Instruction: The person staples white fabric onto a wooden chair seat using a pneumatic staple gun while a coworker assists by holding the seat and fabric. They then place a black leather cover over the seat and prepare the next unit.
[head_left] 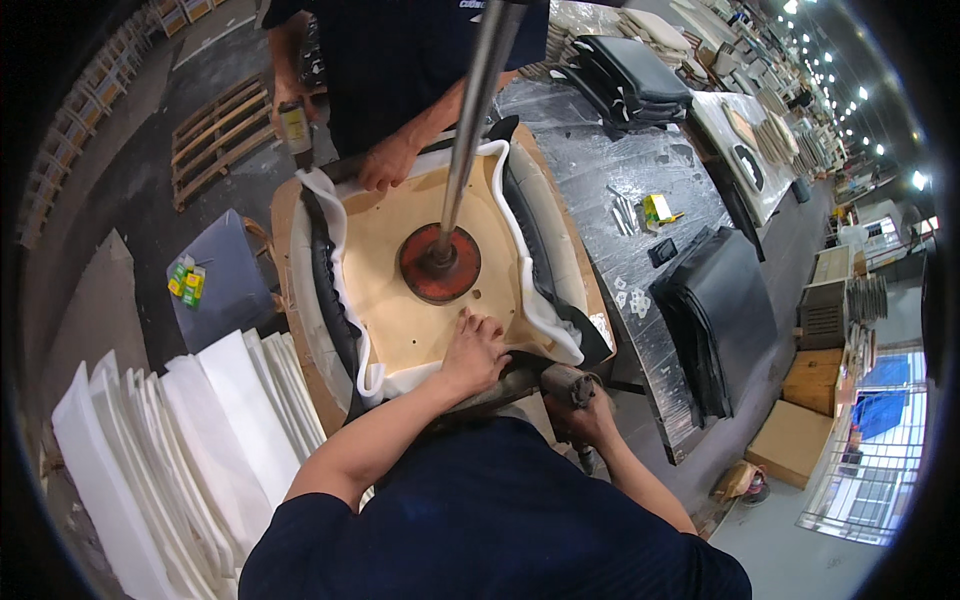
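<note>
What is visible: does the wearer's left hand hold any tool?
No, the left hand touches the wooden panel; the right hand holds the power tool.

White lettering (472, 4) stands on the far person's dark shirt (400, 70); any print on the yellow-green boxes (187, 281) at left is too small to read.

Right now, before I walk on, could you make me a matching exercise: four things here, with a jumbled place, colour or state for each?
Things
1. Wearer's left hand
2. Wearer's right hand
3. Round disc
4. Foam-like sheets

Descriptions
A. Red, at the foot of a metal pole
B. White, standing side by side at lower left
C. Holding a tool
D. At the near side of the tan panel

Pairs: 1-D, 2-C, 3-A, 4-B
</note>
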